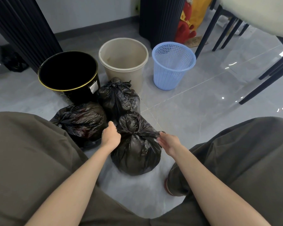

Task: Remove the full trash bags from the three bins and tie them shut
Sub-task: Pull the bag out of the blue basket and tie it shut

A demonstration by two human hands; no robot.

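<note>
Three full black trash bags lie on the floor between my knees. The nearest bag (137, 154) is knotted at its top; my left hand (110, 136) grips one end of the knot and my right hand (168, 142) pinches the other end. A second bag (82, 121) lies to the left and a third bag (118, 97), tied at the top, stands behind. Beyond them stand three bins with nothing inside: a black bin (69, 74) with a gold rim, a beige bin (123, 57) and a blue mesh bin (172, 66).
My knees in olive trousers (23, 152) flank the bags. Dark fluted table pillars (160, 20) rise behind the bins. Black chair legs (260, 88) stand at the right. A red and yellow plush toy (186, 25) sits at the back. Another black bag (13, 61) lies far left.
</note>
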